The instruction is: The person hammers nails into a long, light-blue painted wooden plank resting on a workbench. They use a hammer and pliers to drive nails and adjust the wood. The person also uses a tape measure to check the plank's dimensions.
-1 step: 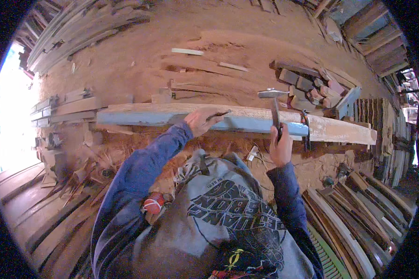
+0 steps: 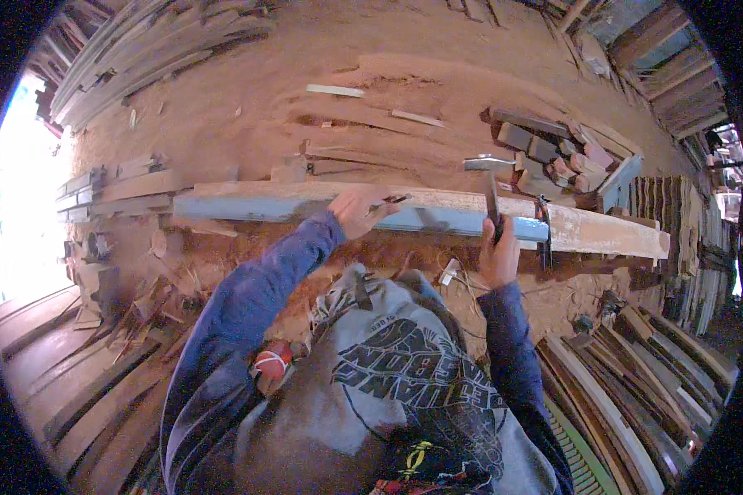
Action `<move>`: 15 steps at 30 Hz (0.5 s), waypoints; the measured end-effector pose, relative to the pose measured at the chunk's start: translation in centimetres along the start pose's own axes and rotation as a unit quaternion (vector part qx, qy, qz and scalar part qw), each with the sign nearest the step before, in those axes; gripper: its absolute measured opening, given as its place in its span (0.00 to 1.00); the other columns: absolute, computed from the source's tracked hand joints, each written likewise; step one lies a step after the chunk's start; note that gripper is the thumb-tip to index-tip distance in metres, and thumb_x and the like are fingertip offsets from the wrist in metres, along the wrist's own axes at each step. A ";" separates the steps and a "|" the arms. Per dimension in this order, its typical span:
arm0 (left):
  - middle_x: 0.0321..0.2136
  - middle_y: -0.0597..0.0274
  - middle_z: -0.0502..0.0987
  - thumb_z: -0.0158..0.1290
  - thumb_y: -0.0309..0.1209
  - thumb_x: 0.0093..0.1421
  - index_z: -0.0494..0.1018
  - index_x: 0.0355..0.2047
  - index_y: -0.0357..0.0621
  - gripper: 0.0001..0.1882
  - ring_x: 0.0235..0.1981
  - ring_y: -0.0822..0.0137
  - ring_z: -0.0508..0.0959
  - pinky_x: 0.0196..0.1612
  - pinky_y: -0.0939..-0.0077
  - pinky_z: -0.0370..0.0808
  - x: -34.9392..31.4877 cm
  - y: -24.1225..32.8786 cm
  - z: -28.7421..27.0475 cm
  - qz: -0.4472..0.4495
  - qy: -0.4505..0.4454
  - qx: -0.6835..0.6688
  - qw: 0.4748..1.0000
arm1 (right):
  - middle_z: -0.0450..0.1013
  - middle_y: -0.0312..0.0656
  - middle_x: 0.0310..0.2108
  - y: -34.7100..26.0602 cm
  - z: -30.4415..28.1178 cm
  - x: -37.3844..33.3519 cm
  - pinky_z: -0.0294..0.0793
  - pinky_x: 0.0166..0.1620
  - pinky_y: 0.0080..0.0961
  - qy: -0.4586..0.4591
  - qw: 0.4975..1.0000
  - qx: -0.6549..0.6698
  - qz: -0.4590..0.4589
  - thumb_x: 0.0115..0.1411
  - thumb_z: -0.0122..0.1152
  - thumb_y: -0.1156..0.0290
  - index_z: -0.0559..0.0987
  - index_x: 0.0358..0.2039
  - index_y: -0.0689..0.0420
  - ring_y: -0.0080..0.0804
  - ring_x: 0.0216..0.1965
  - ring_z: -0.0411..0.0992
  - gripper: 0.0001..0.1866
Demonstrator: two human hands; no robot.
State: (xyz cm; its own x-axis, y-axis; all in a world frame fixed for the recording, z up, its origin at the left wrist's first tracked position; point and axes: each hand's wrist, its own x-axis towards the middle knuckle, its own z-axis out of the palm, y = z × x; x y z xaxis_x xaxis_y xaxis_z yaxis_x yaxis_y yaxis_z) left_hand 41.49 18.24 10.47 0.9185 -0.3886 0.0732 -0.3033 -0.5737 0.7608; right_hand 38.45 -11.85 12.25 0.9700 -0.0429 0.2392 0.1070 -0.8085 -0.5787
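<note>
My right hand [image 2: 499, 256] is closed round the handle of a hammer [image 2: 492, 194], whose metal head points away from me above the far side of a long beam. This beam [image 2: 462, 221] lies crosswise in front of me, with a blue-painted near face and bare, rough wood on top. My left hand [image 2: 361, 212] rests on the beam left of the hammer, its fingers closed on a short, thin dark piece [image 2: 398, 199] too small to name. Near the hammer, a dark clamp-like piece [image 2: 543, 223] sits around the beam.
Behind the beam on the right, a wooden box [image 2: 619, 183] holds several wood offcuts. Sawdust covers the ground, with loose strips [image 2: 335, 91] on it. Stacked boards [image 2: 611, 404] lie at the lower right, more planks [image 2: 99, 371] at the lower left. A red round object [image 2: 272, 361] is beside my left arm.
The hammer head has shifted very slightly to the right and away from me. The thin dark piece in my left fingers shows at a slightly different angle.
</note>
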 end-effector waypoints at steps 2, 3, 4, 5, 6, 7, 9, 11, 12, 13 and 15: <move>0.33 0.53 0.79 0.52 0.33 0.59 0.77 0.38 0.44 0.10 0.38 0.49 0.79 0.41 0.57 0.76 2.2 0.8 -0.6 0.021 -0.078 0.045 0.996 | 0.73 0.59 0.32 2.5 1.7 0.9 0.70 0.38 0.48 -0.017 1.000 -0.002 0.000 0.67 0.49 0.61 0.71 0.47 0.62 0.62 0.35 0.71 0.17; 0.32 0.54 0.79 0.51 0.34 0.60 0.77 0.37 0.45 0.10 0.38 0.49 0.79 0.41 0.56 0.75 3.4 1.0 -0.9 0.044 -0.102 0.061 0.992 | 0.73 0.58 0.32 3.5 2.8 1.3 0.69 0.41 0.48 0.006 1.000 -0.009 -0.012 0.67 0.49 0.61 0.71 0.47 0.62 0.62 0.36 0.70 0.17; 0.31 0.51 0.79 0.51 0.36 0.60 0.77 0.36 0.45 0.10 0.37 0.49 0.79 0.41 0.55 0.75 4.2 1.0 -1.3 0.046 -0.118 0.089 0.988 | 0.73 0.57 0.32 4.2 3.8 1.5 0.69 0.44 0.47 0.027 0.999 -0.010 -0.014 0.67 0.49 0.61 0.71 0.46 0.63 0.62 0.37 0.70 0.17; 0.30 0.49 0.79 0.50 0.37 0.60 0.76 0.35 0.45 0.11 0.37 0.48 0.79 0.41 0.53 0.75 5.4 0.9 -2.0 0.078 -0.114 0.115 0.984 | 0.73 0.57 0.33 4.8 4.8 2.1 0.65 0.51 0.47 0.061 0.995 -0.058 -0.055 0.67 0.48 0.61 0.71 0.43 0.63 0.61 0.40 0.69 0.16; 0.29 0.47 0.78 0.50 0.39 0.60 0.76 0.34 0.45 0.11 0.37 0.47 0.79 0.40 0.51 0.75 5.9 1.1 -2.2 0.094 -0.124 0.143 0.977 | 0.73 0.57 0.33 5.4 5.1 2.2 0.63 0.52 0.48 0.040 0.996 -0.063 -0.046 0.67 0.48 0.60 0.71 0.43 0.63 0.61 0.41 0.68 0.16; 0.29 0.47 0.78 0.50 0.38 0.60 0.76 0.34 0.45 0.11 0.36 0.47 0.79 0.40 0.51 0.76 6.2 1.2 -2.3 0.085 -0.126 0.142 0.978 | 0.73 0.57 0.33 5.9 5.4 2.2 0.62 0.54 0.48 0.019 0.997 -0.071 -0.034 0.67 0.48 0.60 0.71 0.42 0.62 0.61 0.42 0.68 0.16; 0.29 0.46 0.78 0.50 0.37 0.59 0.75 0.33 0.45 0.10 0.35 0.46 0.80 0.40 0.49 0.76 6.8 1.5 -2.3 0.065 -0.140 0.157 0.976 | 0.73 0.58 0.33 6.3 5.6 2.1 0.60 0.55 0.51 -0.006 0.997 -0.079 -0.006 0.67 0.48 0.58 0.71 0.41 0.63 0.63 0.44 0.67 0.18; 0.29 0.47 0.79 0.51 0.37 0.58 0.75 0.33 0.46 0.09 0.34 0.45 0.79 0.39 0.48 0.76 7.1 1.7 -1.7 0.027 -0.137 0.157 0.978 | 0.73 0.59 0.35 6.3 5.6 1.7 0.60 0.55 0.51 -0.001 0.997 -0.080 0.000 0.67 0.47 0.59 0.71 0.41 0.64 0.63 0.46 0.67 0.18; 0.28 0.48 0.79 0.51 0.36 0.58 0.75 0.32 0.46 0.09 0.33 0.44 0.79 0.39 0.48 0.76 7.1 1.7 -1.3 0.016 -0.131 0.159 0.978 | 0.73 0.60 0.36 6.2 5.6 1.5 0.60 0.56 0.51 0.014 0.996 -0.084 -0.015 0.67 0.47 0.59 0.71 0.40 0.64 0.64 0.46 0.67 0.18; 0.28 0.49 0.79 0.51 0.36 0.58 0.76 0.33 0.47 0.09 0.34 0.45 0.80 0.39 0.48 0.76 7.3 1.6 -0.8 -0.005 -0.136 0.181 0.974 | 0.72 0.61 0.37 6.2 5.6 1.4 0.59 0.56 0.51 0.009 0.997 -0.076 -0.005 0.68 0.47 0.59 0.71 0.40 0.65 0.64 0.47 0.66 0.18; 0.28 0.51 0.79 0.52 0.35 0.57 0.77 0.35 0.48 0.09 0.34 0.46 0.80 0.39 0.50 0.77 7.8 0.8 0.3 -0.033 -0.136 0.221 0.965 | 0.72 0.63 0.40 6.0 5.8 1.2 0.59 0.56 0.51 0.009 0.998 -0.066 -0.005 0.68 0.46 0.59 0.71 0.40 0.66 0.64 0.48 0.66 0.19</move>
State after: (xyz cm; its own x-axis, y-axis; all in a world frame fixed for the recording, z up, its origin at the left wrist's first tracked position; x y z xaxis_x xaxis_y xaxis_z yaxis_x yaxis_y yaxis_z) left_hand 48.28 14.51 11.43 0.8569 -0.4819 -0.1832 -0.3810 -0.8312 0.4049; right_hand 41.55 -13.38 4.51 0.9646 -0.0436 0.2601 0.0864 -0.8795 -0.4680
